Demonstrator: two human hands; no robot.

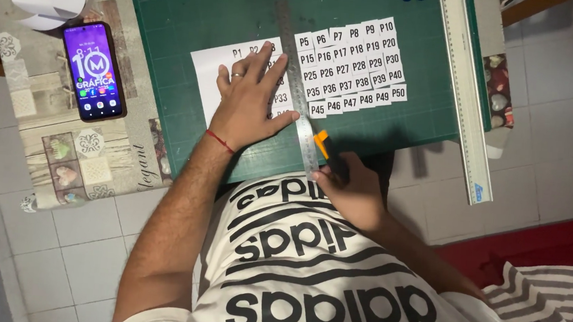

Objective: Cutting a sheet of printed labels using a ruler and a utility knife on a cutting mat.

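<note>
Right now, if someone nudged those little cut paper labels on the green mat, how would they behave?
The small labels look thin and light, so they would probably slide and scatter on the smooth cutting mat. Lying flat and loose beside the steel ruler, they likely flop if lifted.

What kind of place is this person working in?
Probably a home craft table rather than a workshop: a green gridded cutting mat lies on a patterned tablecloth above pale floor tiles, with a steel ruler and cut white paper labels.

Steel ruler [296,86]: flat on white printed sheet [206,71], long axis running 11 to 5 o'clock. Orange-tipped utility knife [322,145]: blade end against ruler's 3 o'clock edge, near lower end.
</note>
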